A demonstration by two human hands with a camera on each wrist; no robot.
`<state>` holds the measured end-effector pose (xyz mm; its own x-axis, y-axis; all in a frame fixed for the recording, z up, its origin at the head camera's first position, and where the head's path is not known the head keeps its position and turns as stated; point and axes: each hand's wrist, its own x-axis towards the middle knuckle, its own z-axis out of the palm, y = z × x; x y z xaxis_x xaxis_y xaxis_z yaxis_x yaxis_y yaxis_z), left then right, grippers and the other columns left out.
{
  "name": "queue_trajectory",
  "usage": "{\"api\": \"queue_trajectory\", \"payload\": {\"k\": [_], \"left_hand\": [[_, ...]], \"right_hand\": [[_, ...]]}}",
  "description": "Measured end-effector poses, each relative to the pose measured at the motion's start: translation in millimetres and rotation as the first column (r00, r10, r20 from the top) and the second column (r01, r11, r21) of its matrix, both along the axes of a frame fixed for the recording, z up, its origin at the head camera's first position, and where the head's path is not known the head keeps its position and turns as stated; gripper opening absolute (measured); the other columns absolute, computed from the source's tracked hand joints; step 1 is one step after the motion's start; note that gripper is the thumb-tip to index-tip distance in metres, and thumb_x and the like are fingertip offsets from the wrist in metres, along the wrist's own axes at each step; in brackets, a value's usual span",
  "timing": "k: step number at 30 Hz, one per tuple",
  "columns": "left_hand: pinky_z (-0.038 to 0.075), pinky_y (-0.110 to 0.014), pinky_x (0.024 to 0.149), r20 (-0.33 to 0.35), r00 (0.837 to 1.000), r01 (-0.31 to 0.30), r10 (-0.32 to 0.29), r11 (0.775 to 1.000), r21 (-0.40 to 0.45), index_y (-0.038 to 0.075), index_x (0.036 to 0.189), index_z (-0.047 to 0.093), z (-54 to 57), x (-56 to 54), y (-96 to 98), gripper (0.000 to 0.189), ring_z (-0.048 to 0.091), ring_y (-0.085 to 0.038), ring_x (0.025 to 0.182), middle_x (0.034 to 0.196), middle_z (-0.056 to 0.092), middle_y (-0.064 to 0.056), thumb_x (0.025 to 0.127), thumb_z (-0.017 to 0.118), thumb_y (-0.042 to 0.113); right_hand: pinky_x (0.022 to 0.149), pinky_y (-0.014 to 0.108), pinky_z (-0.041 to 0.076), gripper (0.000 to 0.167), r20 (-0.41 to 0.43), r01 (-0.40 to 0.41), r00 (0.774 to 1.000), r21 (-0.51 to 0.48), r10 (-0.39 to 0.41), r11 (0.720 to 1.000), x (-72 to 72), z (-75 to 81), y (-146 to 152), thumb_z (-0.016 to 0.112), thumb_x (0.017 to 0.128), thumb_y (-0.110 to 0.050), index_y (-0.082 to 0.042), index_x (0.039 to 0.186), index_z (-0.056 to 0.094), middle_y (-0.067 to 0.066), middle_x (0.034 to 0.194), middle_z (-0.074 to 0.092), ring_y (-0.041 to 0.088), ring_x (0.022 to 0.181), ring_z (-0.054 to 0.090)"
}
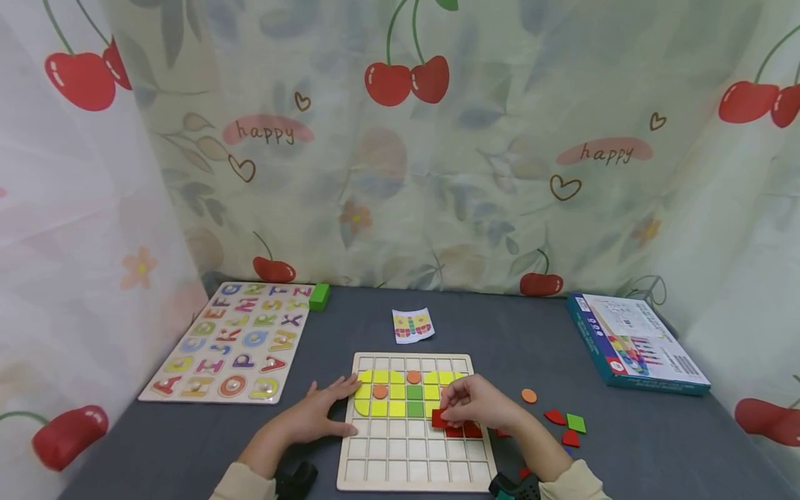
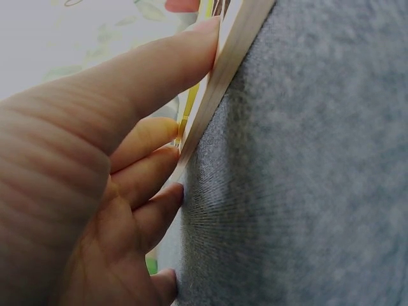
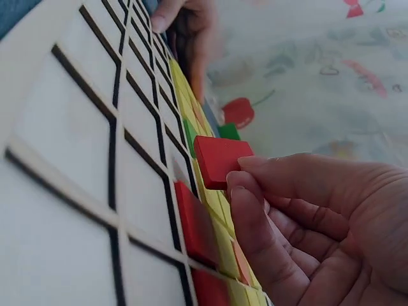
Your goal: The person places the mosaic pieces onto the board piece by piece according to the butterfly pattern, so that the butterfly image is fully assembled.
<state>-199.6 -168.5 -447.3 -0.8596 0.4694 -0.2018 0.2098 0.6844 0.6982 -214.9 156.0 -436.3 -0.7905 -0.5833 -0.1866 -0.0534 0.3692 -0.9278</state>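
Note:
My right hand pinches a square red tile between thumb and forefinger, held over the gridded wooden board. Two red tiles lie in the board just to the right of it. Across the upper rows are yellow tiles, orange round pieces and two green squares in the middle column. The lower rows show bare cells. My left hand rests at the board's left edge, fingers extended, with the thumb touching the side of the board in the left wrist view.
Loose pieces lie right of the board: an orange disc, a green square and several red ones. A small pattern card lies behind it. An alphabet board with a green block stands left, a box right.

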Motion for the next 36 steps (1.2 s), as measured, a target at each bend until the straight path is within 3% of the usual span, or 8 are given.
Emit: {"api": "queue_trajectory", "payload": {"k": [8, 18, 26, 36], "left_hand": [[-0.005, -0.067, 0.109, 0.001, 1.0, 0.012, -0.012, 1.0, 0.009, 0.013, 0.145, 0.036, -1.2, -0.6, -1.3, 0.082, 0.016, -0.034, 0.143, 0.154, 0.027, -0.007, 0.077, 0.073, 0.04], [-0.005, -0.066, 0.109, 0.002, 1.0, 0.009, -0.009, 1.0, 0.012, 0.013, 0.145, 0.036, 0.1, 0.8, -0.7, 0.082, 0.016, -0.034, 0.144, 0.154, 0.027, -0.007, 0.077, 0.073, 0.04], [-0.005, -0.066, 0.109, 0.004, 1.0, -0.005, 0.005, 1.0, 0.004, 0.014, 0.144, 0.037, 0.8, -0.2, -0.9, 0.081, 0.016, -0.034, 0.143, 0.154, 0.027, -0.007, 0.077, 0.074, 0.039], [-0.005, -0.067, 0.109, 0.014, 1.0, 0.006, -0.006, 1.0, 0.01, 0.014, 0.145, 0.036, -0.4, -0.1, -0.8, 0.082, 0.016, -0.034, 0.144, 0.154, 0.026, -0.007, 0.077, 0.073, 0.04]], "right_hand": [[0.058, 0.02, 0.05, 0.013, -0.046, -0.004, 0.999, 0.069, 0.007, 0.998, 6.3, -2.7, -11, 0.072, 0.08, -0.007, 0.002, 0.087, 0.066, 0.002, 0.076, 0.062, 0.01, 0.062, 0.056], [0.056, 0.017, 0.047, 0.006, -0.213, 0.002, 0.977, 0.16, 0.032, 0.987, 9.0, -2.4, -14, 0.073, 0.078, -0.005, -0.001, 0.081, 0.07, 0.004, 0.076, 0.065, 0.007, 0.061, 0.055], [0.058, 0.023, 0.049, 0.017, -0.155, 0.056, 0.987, 0.108, -0.039, 0.993, 4.9, 8.3, 7, 0.07, 0.082, -0.01, 0.003, 0.092, 0.07, 0.005, 0.077, 0.066, 0.01, 0.063, 0.055], [0.066, 0.028, 0.054, 0.032, -0.085, 0.194, 0.979, 0.123, -0.185, 0.973, 3.9, 15.6, 75, 0.068, 0.085, -0.021, 0.007, 0.101, 0.066, 0.006, 0.084, 0.068, 0.016, 0.07, 0.059]]}}
